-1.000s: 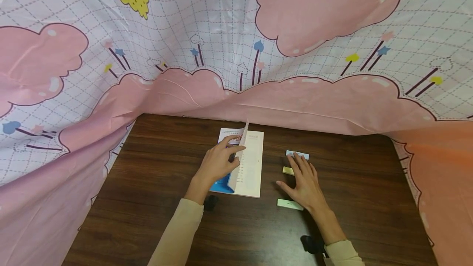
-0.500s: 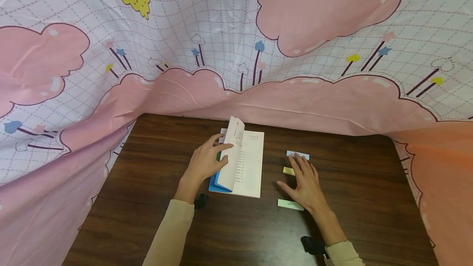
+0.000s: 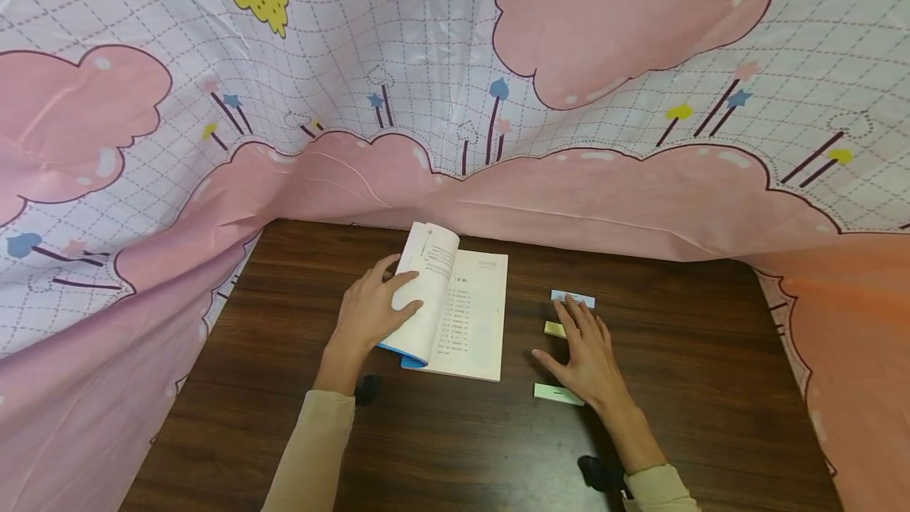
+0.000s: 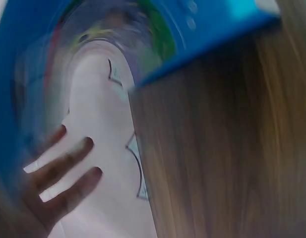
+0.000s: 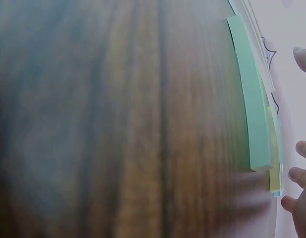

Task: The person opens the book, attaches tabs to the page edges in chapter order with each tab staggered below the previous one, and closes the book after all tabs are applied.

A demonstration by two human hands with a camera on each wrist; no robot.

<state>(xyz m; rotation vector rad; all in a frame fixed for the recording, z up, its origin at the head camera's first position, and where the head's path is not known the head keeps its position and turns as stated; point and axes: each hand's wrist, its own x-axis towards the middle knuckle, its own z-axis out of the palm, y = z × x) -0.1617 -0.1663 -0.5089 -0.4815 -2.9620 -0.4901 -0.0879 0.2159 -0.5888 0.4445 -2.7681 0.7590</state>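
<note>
An opened paperback book (image 3: pixel 483 314) lies at the middle of the table. My left hand (image 3: pixel 362 310) holds its lifted blue cover (image 4: pixel 217 29) and front pages at the left edge; the thumb and a finger show over the page. In the blurred left wrist view, several fingertips (image 4: pixel 88 144) show below the curved cover. My right hand (image 3: pixel 586 350) hovers or rests with spread fingers among three narrow pads, like sticky-note strips: blue (image 3: pixel 573 299), yellow (image 3: pixel 554 329) and green (image 3: pixel 558 393). Whether it touches any pad, I cannot tell.
The dark wooden table (image 3: pixel 455 449) has a pink and white patterned curtain (image 3: pixel 611 196) along its back and sides. Small black pieces (image 3: pixel 597 472) show near both wrists.
My left hand has moved left, swinging the cover and front pages over to the left. More of the printed page now shows. The right hand has stayed in place.
</note>
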